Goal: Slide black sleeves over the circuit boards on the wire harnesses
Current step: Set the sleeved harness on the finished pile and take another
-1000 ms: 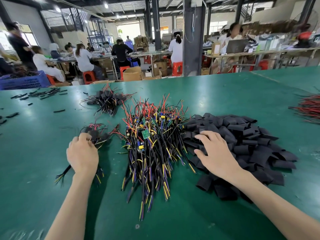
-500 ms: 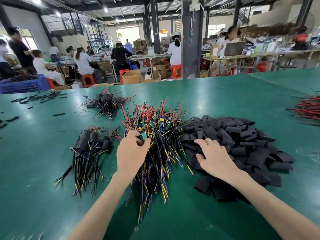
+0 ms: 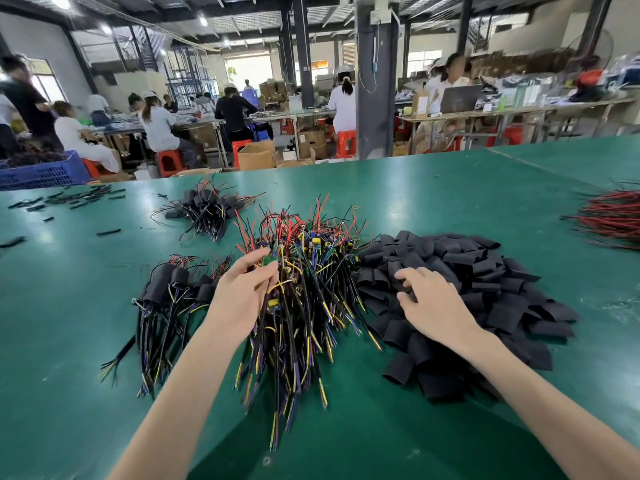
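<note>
A big heap of wire harnesses [image 3: 304,292] with bare green circuit boards lies in the middle of the green table [image 3: 450,188]. My left hand [image 3: 242,292] pinches one small green circuit board [image 3: 269,260] at the heap's left top, lifting it a little. To the right spreads a pile of flat black sleeves [image 3: 467,292]. My right hand [image 3: 433,303] rests on that pile with fingers curled among the sleeves; whether it grips one is unclear. A small bundle of sleeved harnesses [image 3: 166,299] lies at the left.
A second sleeved bundle [image 3: 207,209] lies farther back. Red and black wires [image 3: 613,220] sit at the right edge. Loose black pieces [image 3: 69,199] and a blue crate [image 3: 41,171] are at the far left. People work at benches behind the table.
My left hand left the sleeved bundle at the left, moved right to the central heap and took hold of a green circuit board. My right hand stayed on the sleeve pile, its fingers curling.
</note>
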